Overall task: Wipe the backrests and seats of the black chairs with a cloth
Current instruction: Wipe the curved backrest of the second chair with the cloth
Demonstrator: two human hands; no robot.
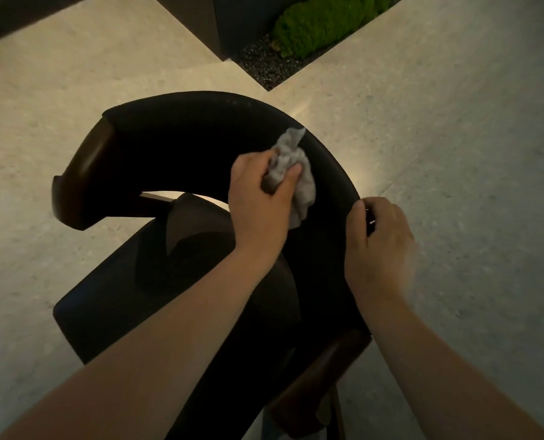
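Cloth [307, 188] sits bunched in the left hand [261, 198], whose grip is closed round it, thumb across the grey folds. The wad is pressed against the inner face of the backrest [200, 128], just below its top edge. The right hand [381, 246] is just beside it, further round the curve toward the person. Its grip is curled over the backrest's outer edge, apparently steadying the black chair.

The backrest has no straight long axis: it is an arc. It runs from the far wooden arm end [83, 173] at upper left, over the crown, then down the right side to the near wooden arm end [331, 369]. From the cloth, the longer open stretch lies up and to the left, away from the right hand. The short stretch toward the person is blocked by that hand. A stroke following the curve leftward looks the natural next move, and the left hand is the one placed for it.

The seat [130, 296] lies inside the arc, below and left of the cloth, partly under the left forearm. It points its front edge toward lower left. Whether any part is already wiped cannot be told.
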